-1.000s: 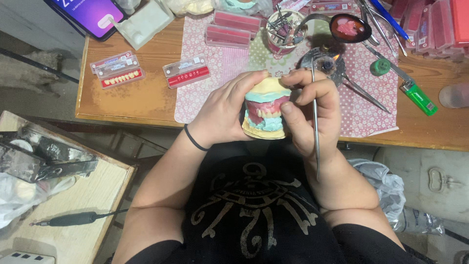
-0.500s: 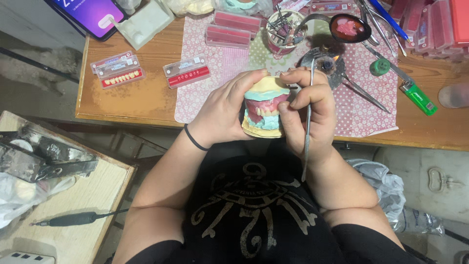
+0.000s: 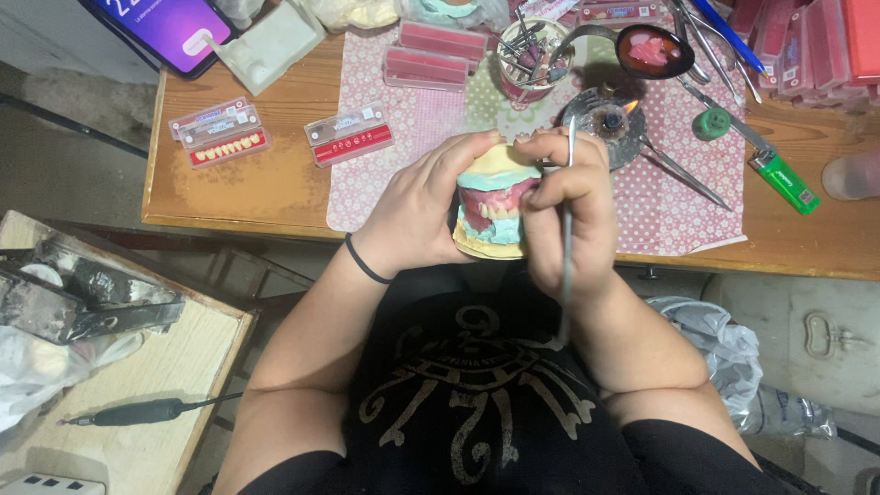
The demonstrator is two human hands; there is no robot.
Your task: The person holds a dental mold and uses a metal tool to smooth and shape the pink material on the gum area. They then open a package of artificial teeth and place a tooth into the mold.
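A denture model (image 3: 496, 203) with pink wax gums is gripped in the closed left hand (image 3: 417, 206), just above the table edge at frame centre. A thin metal wax carver (image 3: 567, 229) is pinched by the right hand (image 3: 568, 215), touching the model. A lit burner (image 3: 605, 124) sits at one o'clock.

— How are my arms sitting?
— Both forearms rise from my lap and meet at the near edge of the desk (image 3: 275, 206).
— And the hands?
— My left hand (image 3: 417, 206) is cupped, fingers curled closed, a dark band at the wrist. My right hand (image 3: 568, 206) is clenched, thumb pressed forward.
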